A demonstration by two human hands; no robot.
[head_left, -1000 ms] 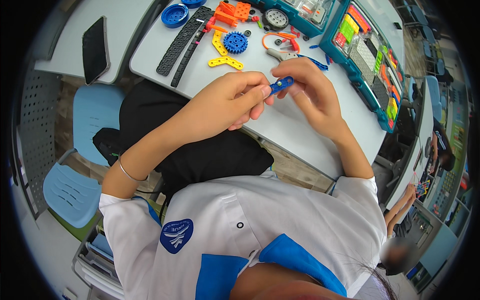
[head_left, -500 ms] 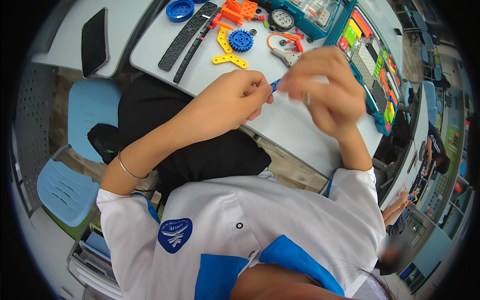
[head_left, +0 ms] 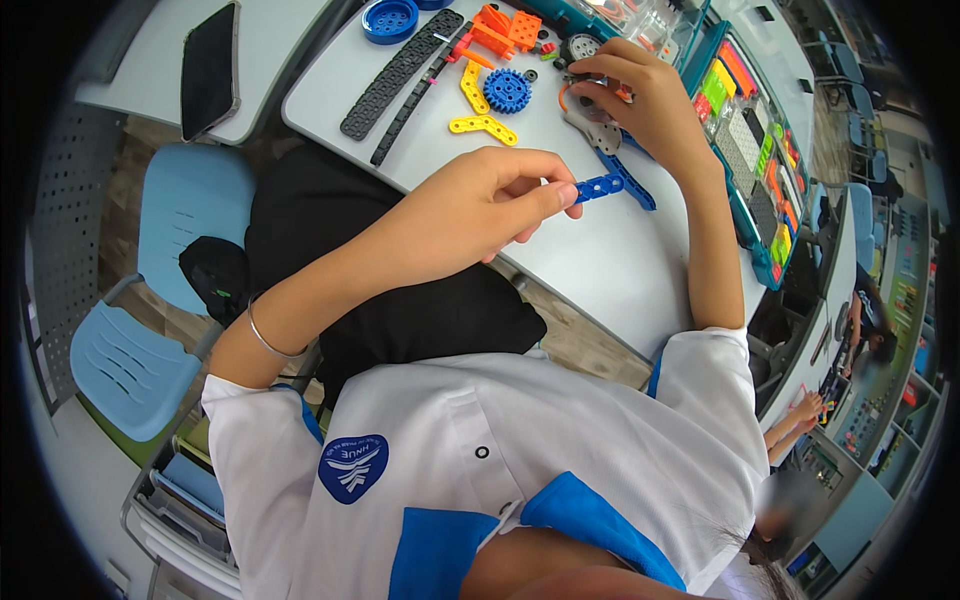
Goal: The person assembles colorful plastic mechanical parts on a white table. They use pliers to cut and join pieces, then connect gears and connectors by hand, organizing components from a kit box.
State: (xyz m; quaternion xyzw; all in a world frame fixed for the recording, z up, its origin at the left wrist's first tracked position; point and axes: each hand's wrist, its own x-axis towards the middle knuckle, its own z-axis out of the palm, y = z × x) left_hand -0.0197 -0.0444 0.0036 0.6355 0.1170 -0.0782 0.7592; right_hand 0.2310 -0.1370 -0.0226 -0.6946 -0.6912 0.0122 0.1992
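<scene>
My left hand [head_left: 490, 205] is closed, pinching a short blue beam with holes [head_left: 600, 188] between thumb and fingertips above the table's near edge. My right hand [head_left: 645, 100] reaches over the loose parts, thumb and index finger curved and apart beside a grey-hubbed wheel [head_left: 581, 48]. Small dark bits lie by its fingertips; I cannot make out whether it touches one. Below that hand are a grey part [head_left: 592, 128] and a long blue piece [head_left: 632, 182]. To the left lie a blue gear [head_left: 507, 91] and two yellow angled beams [head_left: 483, 128].
Black track strips [head_left: 402, 75], orange blocks [head_left: 508, 30] and a blue wheel rim [head_left: 390, 20] lie farther left. At the right stands a teal sorting case [head_left: 745, 215] of coloured parts. A phone [head_left: 210, 72] rests on the neighbouring table. Other people sit at the far right.
My right hand has moved away from the blue beam, up toward the loose parts near the wheel. My left hand still holds the beam, now more exposed. The view has shifted slightly.
</scene>
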